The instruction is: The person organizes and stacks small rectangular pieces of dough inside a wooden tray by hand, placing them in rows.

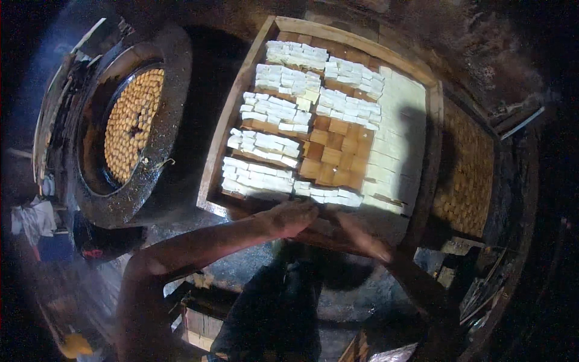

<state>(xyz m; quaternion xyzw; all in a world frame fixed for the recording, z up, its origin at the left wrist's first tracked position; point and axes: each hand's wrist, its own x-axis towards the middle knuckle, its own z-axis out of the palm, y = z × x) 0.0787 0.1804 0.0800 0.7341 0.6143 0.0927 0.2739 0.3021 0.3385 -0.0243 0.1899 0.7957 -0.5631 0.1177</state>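
Note:
A wooden-framed tray (pixel 210 145) with a woven slatted bottom holds rows of white tofu pieces (pixel 271 111). Along its right side lies a flat sheet of pale tofu (pixel 395 139) scored into blocks. My left hand (pixel 294 217) is at the tray's near edge, just below the nearest left stack. Beside it, my right hand (pixel 347 224) reaches the same edge, close to a short near row of tofu strips (pixel 329 195). The fingers of both hands are lost in shadow, so whether they grip anything is hidden.
To the left stands a large round pan (pixel 96 172) full of golden-brown pieces (pixel 132 123) in a dark, wide-rimmed stove. Right of the tray, a second shallow tray holds more browned pieces (pixel 467 181). A cloth (pixel 36 218) hangs at far left.

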